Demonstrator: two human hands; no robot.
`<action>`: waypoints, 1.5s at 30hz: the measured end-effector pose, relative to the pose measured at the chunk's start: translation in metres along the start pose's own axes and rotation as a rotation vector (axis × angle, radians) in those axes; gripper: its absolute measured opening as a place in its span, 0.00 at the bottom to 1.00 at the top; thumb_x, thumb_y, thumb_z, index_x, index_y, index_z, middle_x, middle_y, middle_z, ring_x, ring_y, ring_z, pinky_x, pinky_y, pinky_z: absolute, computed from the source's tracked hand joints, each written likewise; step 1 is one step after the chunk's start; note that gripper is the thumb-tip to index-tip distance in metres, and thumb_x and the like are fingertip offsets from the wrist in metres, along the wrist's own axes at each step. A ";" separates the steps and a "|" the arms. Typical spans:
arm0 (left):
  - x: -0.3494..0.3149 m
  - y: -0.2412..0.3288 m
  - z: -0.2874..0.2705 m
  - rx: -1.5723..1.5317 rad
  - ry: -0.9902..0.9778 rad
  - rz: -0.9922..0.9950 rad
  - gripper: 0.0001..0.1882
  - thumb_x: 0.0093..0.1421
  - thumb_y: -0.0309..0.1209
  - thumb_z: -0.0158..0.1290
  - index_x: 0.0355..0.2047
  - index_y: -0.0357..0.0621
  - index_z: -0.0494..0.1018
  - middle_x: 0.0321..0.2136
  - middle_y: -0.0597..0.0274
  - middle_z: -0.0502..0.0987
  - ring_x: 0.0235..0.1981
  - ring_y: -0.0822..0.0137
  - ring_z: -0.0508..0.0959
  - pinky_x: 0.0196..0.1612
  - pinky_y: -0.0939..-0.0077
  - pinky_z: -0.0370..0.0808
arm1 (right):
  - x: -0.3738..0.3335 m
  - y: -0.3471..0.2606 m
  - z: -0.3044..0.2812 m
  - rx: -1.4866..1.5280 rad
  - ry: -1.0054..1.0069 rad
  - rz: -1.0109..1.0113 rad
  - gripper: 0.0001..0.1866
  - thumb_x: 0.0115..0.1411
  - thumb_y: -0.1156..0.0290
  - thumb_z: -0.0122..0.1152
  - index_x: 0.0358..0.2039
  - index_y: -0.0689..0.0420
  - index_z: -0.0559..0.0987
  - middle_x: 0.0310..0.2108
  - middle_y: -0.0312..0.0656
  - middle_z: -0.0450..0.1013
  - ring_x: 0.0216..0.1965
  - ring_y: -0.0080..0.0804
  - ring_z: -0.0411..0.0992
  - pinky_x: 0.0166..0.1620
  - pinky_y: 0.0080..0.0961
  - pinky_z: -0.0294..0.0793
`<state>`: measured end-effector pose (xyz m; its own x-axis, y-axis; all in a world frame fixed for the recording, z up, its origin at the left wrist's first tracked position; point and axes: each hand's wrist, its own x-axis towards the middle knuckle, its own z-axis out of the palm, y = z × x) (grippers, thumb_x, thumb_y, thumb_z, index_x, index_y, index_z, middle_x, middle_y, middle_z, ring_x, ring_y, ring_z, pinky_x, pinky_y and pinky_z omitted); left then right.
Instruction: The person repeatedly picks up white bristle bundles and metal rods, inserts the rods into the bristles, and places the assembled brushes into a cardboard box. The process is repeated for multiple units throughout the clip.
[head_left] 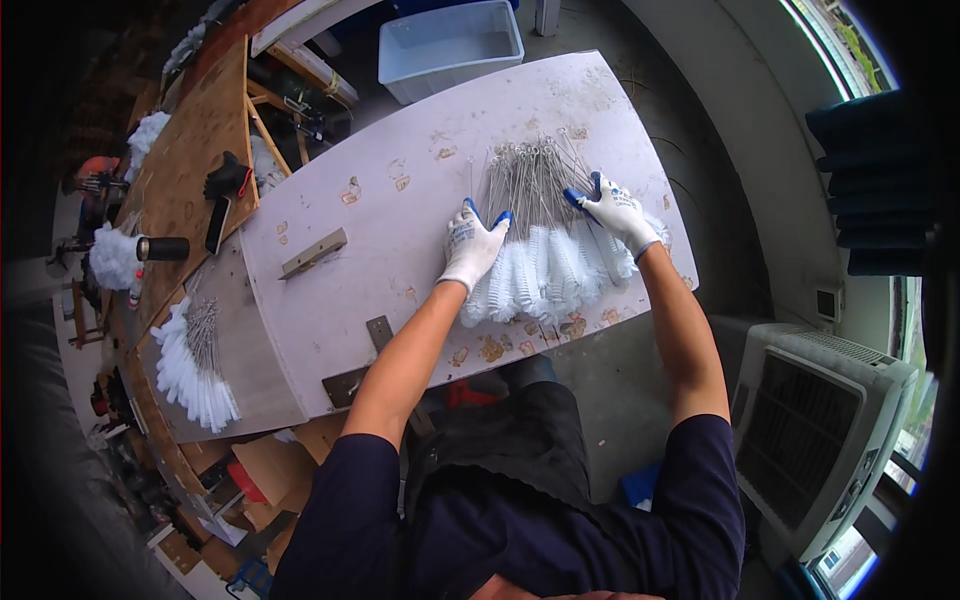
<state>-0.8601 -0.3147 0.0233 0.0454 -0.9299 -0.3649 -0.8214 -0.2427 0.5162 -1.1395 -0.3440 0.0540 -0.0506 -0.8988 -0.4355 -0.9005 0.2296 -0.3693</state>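
Both gloved hands were down on the brushes (545,262), a wide row of white bottle brushes lying flat on the pale surface (340,250), wire handles fanning up toward twelve o'clock, bristle heads toward six. The left hand (470,245) lay flat on the bristles at the row's nine o'clock end, fingers spread apart, blue fingertips pointing up, pressing rather than gripping. The right hand (618,212) sat at the three o'clock end, fingers open and splayed, thumb angled in toward the wires, its palm against the outer brushes. So the bundle was bracketed between the two hands, near the surface's edge closest to the person.

At about nine o'clock from the left hand, well apart, a short wooden block (313,252) lay on the surface. Further out at eight o'clock, a second pile of brushes (195,365) rested on a lower board. A clear plastic bin (450,45) stood on the floor beyond the far edge at twelve o'clock. Off at four o'clock, a white cooler unit (815,430) stood on the floor beside the person
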 end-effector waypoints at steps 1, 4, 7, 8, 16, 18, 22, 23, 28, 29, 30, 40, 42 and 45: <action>-0.001 0.002 0.001 0.040 -0.003 -0.013 0.49 0.63 0.58 0.53 0.69 0.28 0.54 0.63 0.37 0.65 0.65 0.42 0.64 0.66 0.50 0.64 | 0.000 -0.002 0.010 -0.070 -0.021 -0.022 0.60 0.55 0.25 0.55 0.69 0.68 0.60 0.62 0.60 0.68 0.64 0.54 0.66 0.66 0.43 0.63; 0.003 0.009 0.009 -0.011 -0.039 0.018 0.46 0.65 0.56 0.50 0.68 0.28 0.55 0.63 0.37 0.66 0.65 0.42 0.66 0.66 0.51 0.65 | -0.011 -0.023 0.044 -0.078 0.089 -0.049 0.58 0.56 0.28 0.56 0.69 0.68 0.59 0.63 0.61 0.66 0.62 0.54 0.68 0.64 0.43 0.66; -0.001 -0.008 0.017 -0.250 -0.121 -0.022 0.46 0.68 0.56 0.47 0.69 0.26 0.52 0.66 0.32 0.61 0.68 0.41 0.63 0.68 0.55 0.62 | -0.025 -0.053 0.069 -0.002 0.044 -0.007 0.55 0.59 0.34 0.59 0.69 0.69 0.57 0.62 0.62 0.65 0.59 0.54 0.72 0.59 0.43 0.72; -0.005 -0.011 0.016 -0.323 -0.125 -0.039 0.46 0.68 0.56 0.46 0.70 0.26 0.51 0.67 0.30 0.59 0.69 0.41 0.62 0.69 0.56 0.61 | -0.031 -0.060 0.077 0.038 0.025 0.024 0.51 0.60 0.38 0.58 0.69 0.68 0.58 0.62 0.61 0.66 0.58 0.55 0.72 0.58 0.43 0.73; 0.008 -0.042 -0.008 -0.744 -0.434 0.070 0.49 0.54 0.40 0.69 0.67 0.27 0.57 0.56 0.46 0.75 0.56 0.62 0.75 0.61 0.72 0.70 | -0.033 -0.090 0.133 0.387 0.037 0.126 0.38 0.63 0.52 0.56 0.66 0.65 0.65 0.55 0.61 0.74 0.59 0.52 0.72 0.59 0.41 0.72; -0.003 -0.040 -0.018 -0.840 -0.479 0.045 0.44 0.54 0.38 0.69 0.65 0.29 0.61 0.54 0.47 0.75 0.54 0.63 0.77 0.58 0.72 0.73 | -0.024 -0.075 0.164 0.705 0.029 0.100 0.28 0.67 0.61 0.55 0.62 0.64 0.71 0.49 0.52 0.79 0.50 0.41 0.78 0.52 0.35 0.75; -0.030 -0.063 -0.017 -1.008 -0.508 -0.037 0.39 0.56 0.36 0.67 0.62 0.29 0.64 0.50 0.49 0.78 0.48 0.63 0.81 0.51 0.72 0.79 | -0.035 -0.086 0.174 1.131 -0.197 0.092 0.16 0.69 0.68 0.53 0.50 0.65 0.79 0.38 0.38 0.79 0.36 0.21 0.74 0.38 0.24 0.74; -0.043 -0.067 -0.013 -1.050 -0.466 -0.128 0.37 0.57 0.37 0.67 0.60 0.28 0.65 0.48 0.49 0.79 0.45 0.63 0.82 0.48 0.72 0.80 | -0.040 -0.084 0.171 1.118 -0.265 0.108 0.15 0.69 0.67 0.54 0.48 0.65 0.80 0.37 0.37 0.79 0.35 0.20 0.74 0.37 0.23 0.73; -0.141 -0.037 -0.065 -1.472 -0.755 -0.548 0.22 0.69 0.41 0.56 0.53 0.33 0.75 0.44 0.59 0.81 0.37 0.71 0.82 0.38 0.77 0.80 | -0.083 -0.062 0.115 0.809 -0.751 0.095 0.15 0.69 0.62 0.58 0.43 0.62 0.84 0.30 0.33 0.78 0.30 0.18 0.73 0.34 0.25 0.72; -0.156 -0.036 -0.065 -1.564 -0.796 -0.558 0.21 0.70 0.40 0.54 0.53 0.34 0.75 0.44 0.60 0.81 0.38 0.72 0.82 0.39 0.77 0.80 | -0.092 -0.056 0.094 0.612 -0.820 -0.207 0.15 0.69 0.62 0.59 0.44 0.60 0.84 0.32 0.34 0.79 0.32 0.20 0.74 0.36 0.26 0.74; -0.167 -0.035 -0.064 -1.652 -0.842 -0.566 0.21 0.72 0.40 0.52 0.54 0.35 0.75 0.44 0.62 0.81 0.39 0.73 0.82 0.41 0.77 0.80 | -0.100 -0.050 0.082 0.406 -0.871 -0.501 0.14 0.69 0.62 0.60 0.46 0.59 0.84 0.33 0.35 0.80 0.34 0.22 0.75 0.38 0.27 0.75; -0.153 -0.073 -0.047 -1.567 -0.725 -0.470 0.23 0.76 0.40 0.43 0.58 0.35 0.73 0.50 0.68 0.78 0.50 0.79 0.75 0.58 0.81 0.71 | -0.068 -0.044 0.178 0.838 -1.140 0.181 0.20 0.74 0.61 0.49 0.51 0.65 0.79 0.43 0.38 0.80 0.41 0.24 0.78 0.48 0.28 0.80; -0.159 -0.068 -0.055 -1.555 -0.744 -0.444 0.22 0.76 0.40 0.43 0.59 0.36 0.72 0.52 0.68 0.78 0.51 0.79 0.76 0.59 0.81 0.71 | -0.071 -0.026 0.197 0.846 -0.974 0.310 0.22 0.75 0.58 0.47 0.49 0.65 0.79 0.42 0.37 0.80 0.38 0.24 0.78 0.46 0.28 0.80; -0.147 -0.116 -0.063 -1.687 -0.635 -0.287 0.21 0.73 0.39 0.49 0.60 0.38 0.72 0.50 0.65 0.78 0.50 0.77 0.77 0.56 0.81 0.73 | -0.111 -0.160 0.138 0.733 -0.718 0.231 0.21 0.74 0.56 0.49 0.46 0.63 0.80 0.37 0.36 0.77 0.35 0.22 0.74 0.39 0.26 0.76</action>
<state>-0.7356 -0.1668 0.0662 -0.4634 -0.6780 -0.5707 0.5772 -0.7195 0.3862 -0.9304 -0.2298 0.0484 0.2961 -0.4265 -0.8546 -0.4073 0.7530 -0.5169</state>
